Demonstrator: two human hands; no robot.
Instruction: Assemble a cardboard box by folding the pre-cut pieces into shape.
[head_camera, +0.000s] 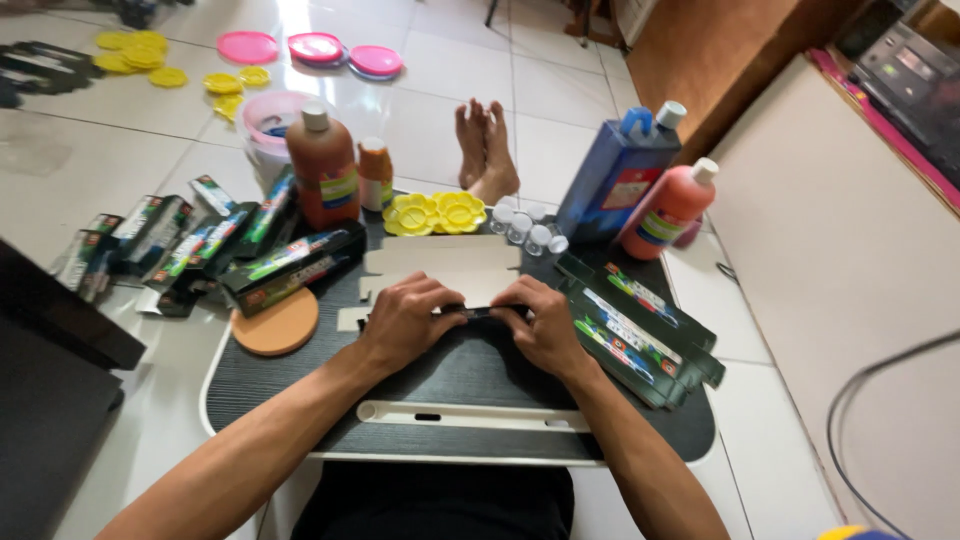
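Pressing together, left hand (405, 318) and right hand (543, 322) grip, half-hiding, a flat carton (445, 270).

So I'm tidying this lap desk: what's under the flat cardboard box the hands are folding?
The flat cardboard box lies on the dark lap desk. Both hands, left hand and right hand, cover its near edge, so anything beneath there is hidden.

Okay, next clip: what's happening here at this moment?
A person sits on a tiled floor at a low dark tray table, both hands pressing on a flat, unfolded cardboard box blank. The left hand and right hand meet along its dark near edge. More flat printed blanks are stacked to the right, assembled boxes to the left. Paint bottles, yellow palettes and small capped jars stand behind.
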